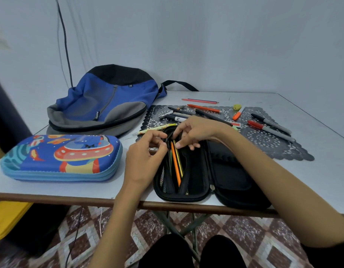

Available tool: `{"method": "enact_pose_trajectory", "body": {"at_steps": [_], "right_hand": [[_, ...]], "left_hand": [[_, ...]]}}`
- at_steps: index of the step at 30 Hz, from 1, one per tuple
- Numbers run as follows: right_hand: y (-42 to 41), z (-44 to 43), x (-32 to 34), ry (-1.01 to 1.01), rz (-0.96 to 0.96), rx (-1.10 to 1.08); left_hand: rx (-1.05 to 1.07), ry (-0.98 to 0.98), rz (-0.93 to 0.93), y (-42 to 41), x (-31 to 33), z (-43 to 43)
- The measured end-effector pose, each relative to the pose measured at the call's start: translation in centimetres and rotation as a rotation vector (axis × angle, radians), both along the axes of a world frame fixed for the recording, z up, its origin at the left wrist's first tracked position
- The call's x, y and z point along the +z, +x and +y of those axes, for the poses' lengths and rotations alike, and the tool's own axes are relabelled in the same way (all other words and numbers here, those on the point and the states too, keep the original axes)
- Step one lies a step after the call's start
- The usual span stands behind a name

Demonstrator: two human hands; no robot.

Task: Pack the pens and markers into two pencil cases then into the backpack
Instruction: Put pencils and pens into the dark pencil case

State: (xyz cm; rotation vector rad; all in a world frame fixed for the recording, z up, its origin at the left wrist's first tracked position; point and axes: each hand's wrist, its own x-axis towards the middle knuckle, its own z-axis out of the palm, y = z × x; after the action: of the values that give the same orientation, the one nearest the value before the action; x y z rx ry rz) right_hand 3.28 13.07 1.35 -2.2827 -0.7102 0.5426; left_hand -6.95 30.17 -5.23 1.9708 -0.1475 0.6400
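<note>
Packing is in its early part. The black fabric pencil case [188, 171] lies open at the near edge of the grey table [312, 171], and three pencils can be counted in its left half: one orange, one yellow-and-black striped, one green. More may be hidden there.

The left hand [146, 151] and right hand [194, 132] meet at its far end. Both have curled fingers pinching the case's inner flap, though the exact hold is hard to make out.

The second case, a blue hard-shell pencil case with a cartoon print [61, 157], sits closed to the left. The one blue, grey and black backpack [107, 101] lies zipped at the far left.

Roughly ten loose pens and markers [204, 108] remain on the dark lace mat [273, 146] at the far right, including two grey markers. The cluster behind the right hand cannot be counted exactly. These are left to pack, then both cases go into the backpack.
</note>
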Motion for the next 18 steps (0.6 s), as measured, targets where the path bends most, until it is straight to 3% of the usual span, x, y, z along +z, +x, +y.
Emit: {"method": "enact_pose_trajectory", "body": {"at_steps": [18], "right_hand": [[-0.15, 0.21, -0.83, 0.045, -0.057, -0.068]], "left_hand": [[0.019, 0.003, 0.018, -0.17, 0.26, -0.21]]}}
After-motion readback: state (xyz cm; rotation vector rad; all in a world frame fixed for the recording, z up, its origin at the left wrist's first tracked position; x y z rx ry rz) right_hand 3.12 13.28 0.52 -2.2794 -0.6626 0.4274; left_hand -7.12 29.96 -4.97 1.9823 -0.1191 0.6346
